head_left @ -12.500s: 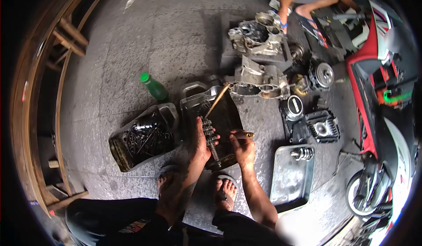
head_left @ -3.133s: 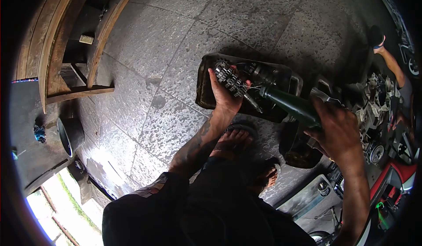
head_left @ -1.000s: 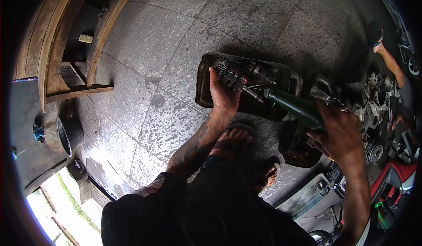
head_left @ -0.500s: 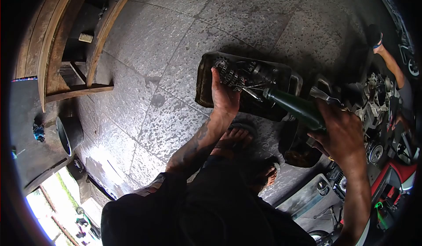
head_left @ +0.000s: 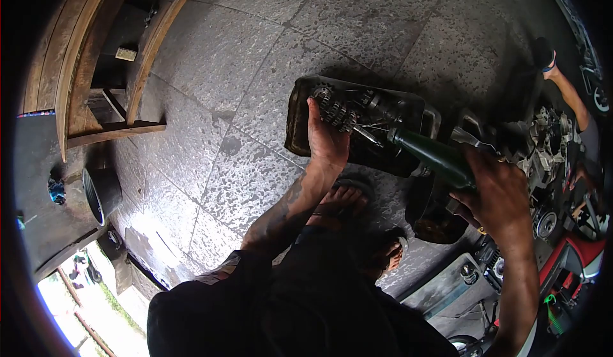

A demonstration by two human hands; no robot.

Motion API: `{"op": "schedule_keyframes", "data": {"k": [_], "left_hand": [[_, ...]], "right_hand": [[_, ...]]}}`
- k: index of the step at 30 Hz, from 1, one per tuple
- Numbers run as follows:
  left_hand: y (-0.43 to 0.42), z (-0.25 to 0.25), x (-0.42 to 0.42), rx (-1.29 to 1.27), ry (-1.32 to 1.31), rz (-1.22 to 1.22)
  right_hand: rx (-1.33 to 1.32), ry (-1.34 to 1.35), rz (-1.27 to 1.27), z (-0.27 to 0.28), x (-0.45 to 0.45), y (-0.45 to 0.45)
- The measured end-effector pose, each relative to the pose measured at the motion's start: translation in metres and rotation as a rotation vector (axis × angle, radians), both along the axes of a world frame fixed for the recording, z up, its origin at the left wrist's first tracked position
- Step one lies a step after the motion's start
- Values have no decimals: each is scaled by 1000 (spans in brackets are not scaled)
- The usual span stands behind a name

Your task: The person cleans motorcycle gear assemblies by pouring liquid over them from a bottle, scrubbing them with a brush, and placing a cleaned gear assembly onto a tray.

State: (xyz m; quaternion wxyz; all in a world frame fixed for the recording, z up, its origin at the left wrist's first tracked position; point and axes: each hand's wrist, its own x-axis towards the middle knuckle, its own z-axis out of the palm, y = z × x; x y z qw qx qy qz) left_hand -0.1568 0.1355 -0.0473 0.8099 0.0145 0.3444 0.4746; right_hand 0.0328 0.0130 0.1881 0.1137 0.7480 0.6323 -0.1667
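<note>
My left hand [head_left: 327,141] is closed around a metal gear shaft [head_left: 338,113] with several toothed gears, held over a dark oily tray cut from a jerrycan [head_left: 295,117]. My right hand [head_left: 498,194] grips a dark green glass bottle [head_left: 434,156], tilted so its neck points left at the gears. A thin streak of liquid runs from the bottle's mouth toward the shaft. Other dark metal parts [head_left: 377,101] lie in the tray behind the gears. My left fingertips are hidden beneath the shaft.
Engine parts [head_left: 546,140] lie in a heap on the right, near another person's leg [head_left: 570,95]. A second dark container [head_left: 440,223] stands beside my right foot [head_left: 391,255]. A wooden bench frame [head_left: 115,136] and a bucket [head_left: 101,196] are at the left.
The bottle and the gear shaft stay almost in place, with only a slight shift of the whole view. Outside the doorway at lower left, the figures have changed position.
</note>
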Motion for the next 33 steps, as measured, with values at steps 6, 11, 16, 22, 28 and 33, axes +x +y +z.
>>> {"op": "schedule_keyframes", "data": {"k": [6, 11, 16, 22, 28, 33], "left_hand": [[4, -3, -4, -43, -64, -13], [2, -11, -7, -22, -196, -11], [7, -17, -6, -78, -267, -12], [10, -16, -7, -217, -324, 10], [13, -17, -13, -229, -331, 12], [16, -16, -16, -233, -341, 24]], "right_hand": [[88, 17, 49, 0, 2, -3], [-22, 20, -12, 1, 2, -4], [-83, 11, -41, 6, 5, -17], [-63, 92, -63, 1, 8, -26], [-26, 93, -76, -8, 9, -30], [-38, 64, -59, -12, 9, -29]]}}
